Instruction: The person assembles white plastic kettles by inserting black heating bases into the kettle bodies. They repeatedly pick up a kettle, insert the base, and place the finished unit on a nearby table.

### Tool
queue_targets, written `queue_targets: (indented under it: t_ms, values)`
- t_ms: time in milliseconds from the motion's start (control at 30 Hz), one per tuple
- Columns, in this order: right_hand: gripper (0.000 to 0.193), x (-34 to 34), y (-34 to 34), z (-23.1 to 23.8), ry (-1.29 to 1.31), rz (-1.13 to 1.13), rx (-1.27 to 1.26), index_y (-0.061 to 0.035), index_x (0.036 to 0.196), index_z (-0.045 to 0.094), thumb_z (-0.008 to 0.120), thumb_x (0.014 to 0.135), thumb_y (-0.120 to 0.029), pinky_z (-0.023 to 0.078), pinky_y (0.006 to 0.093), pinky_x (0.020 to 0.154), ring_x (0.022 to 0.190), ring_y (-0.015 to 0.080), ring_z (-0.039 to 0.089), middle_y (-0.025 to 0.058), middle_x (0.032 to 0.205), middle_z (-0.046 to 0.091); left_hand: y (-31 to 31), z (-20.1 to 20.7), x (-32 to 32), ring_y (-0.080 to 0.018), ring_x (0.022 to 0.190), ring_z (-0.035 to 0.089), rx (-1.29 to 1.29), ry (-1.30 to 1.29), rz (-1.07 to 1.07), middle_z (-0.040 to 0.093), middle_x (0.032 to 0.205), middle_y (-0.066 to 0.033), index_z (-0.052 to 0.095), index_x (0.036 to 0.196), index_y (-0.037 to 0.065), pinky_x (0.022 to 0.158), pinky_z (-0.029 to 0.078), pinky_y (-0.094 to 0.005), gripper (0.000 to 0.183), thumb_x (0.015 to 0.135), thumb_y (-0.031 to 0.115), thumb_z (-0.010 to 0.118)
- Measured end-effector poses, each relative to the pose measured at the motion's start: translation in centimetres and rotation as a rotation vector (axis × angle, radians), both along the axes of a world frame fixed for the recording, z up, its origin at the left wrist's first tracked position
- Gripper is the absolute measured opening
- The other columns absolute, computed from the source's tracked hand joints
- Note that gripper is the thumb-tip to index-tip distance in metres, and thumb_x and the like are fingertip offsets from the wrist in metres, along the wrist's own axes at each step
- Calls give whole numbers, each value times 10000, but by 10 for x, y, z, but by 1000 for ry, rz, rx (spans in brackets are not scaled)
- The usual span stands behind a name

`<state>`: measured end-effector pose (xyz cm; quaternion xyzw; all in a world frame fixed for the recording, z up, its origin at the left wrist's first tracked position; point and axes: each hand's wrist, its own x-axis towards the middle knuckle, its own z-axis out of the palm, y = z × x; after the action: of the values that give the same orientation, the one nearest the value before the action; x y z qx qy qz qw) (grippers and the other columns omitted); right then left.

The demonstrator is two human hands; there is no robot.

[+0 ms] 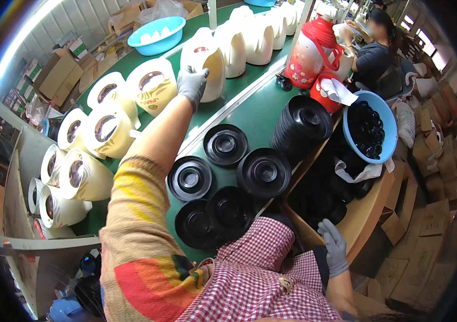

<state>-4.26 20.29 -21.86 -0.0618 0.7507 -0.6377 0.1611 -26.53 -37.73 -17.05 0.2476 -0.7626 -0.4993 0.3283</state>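
Observation:
My left hand point(192, 85) wears a grey glove and reaches far over the green table. Its fingers are bent against the lower side of an upright cream thermos jug body point(203, 51), gripping it. Low on the right, my right hand point(334, 249), also gloved, holds nothing, its fingers stretched out beside the rim of a wooden-sided box point(365, 222). Between my arms lie several round black plastic bases point(190, 178) with stepped rings, next to a tall stack of the same bases point(306, 123). Left of my forearm, more cream jug bodies point(86, 174) lie tipped, round openings showing.
Further upright jug bodies point(258, 40) line the table's far side. A blue basin point(157, 36) holds white parts; another basin point(370, 126) holds black rings. A red flowered thermos point(309, 53) stands near a seated co-worker point(373, 51). Cardboard point(421, 252) covers the right floor.

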Motion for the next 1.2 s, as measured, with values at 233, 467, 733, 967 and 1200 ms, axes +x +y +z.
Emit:
queue_targets:
  t_ms: [233,467,733,967,1200]
  values:
    - [407,22,27,-21,-138,-183,116,52,1358,480,504,977,-90,433,347,1029,1190,238,557,177,1308,566,-35,-11,-76,-352,1005,651,-12,-159,231,671,1086,-224,638,1148,13,892,490,-405,518,741,322,724]
    - [417,18,11,-26,-183,-96,130,42,1363,480,522,964,-72,430,334,1023,1178,240,564,176,1291,581,-26,54,-32,-393,1048,616,-557,-355,91,631,1162,-223,559,1240,65,905,485,-436,516,783,298,612]
    - [413,24,17,-30,-153,-98,113,46,1355,483,528,955,-48,425,329,1028,1173,229,564,159,1292,582,-84,25,102,-308,1278,418,-1276,-642,161,509,1328,-111,635,1124,119,1053,333,-475,491,672,278,740]
    - [473,-6,-51,41,264,241,116,44,1354,486,584,920,-117,432,333,1018,1203,222,551,166,1314,567,-36,72,145,-339,1269,444,-1090,-423,-70,518,1325,-125,646,1111,123,1051,349,-472,434,679,126,696]
    - [765,-44,-184,173,511,431,65,81,1414,353,627,867,-378,437,329,983,1148,223,538,211,1320,520,111,172,296,-418,1117,549,-1285,29,-574,551,1248,-209,560,857,30,923,451,-491,263,625,59,681]
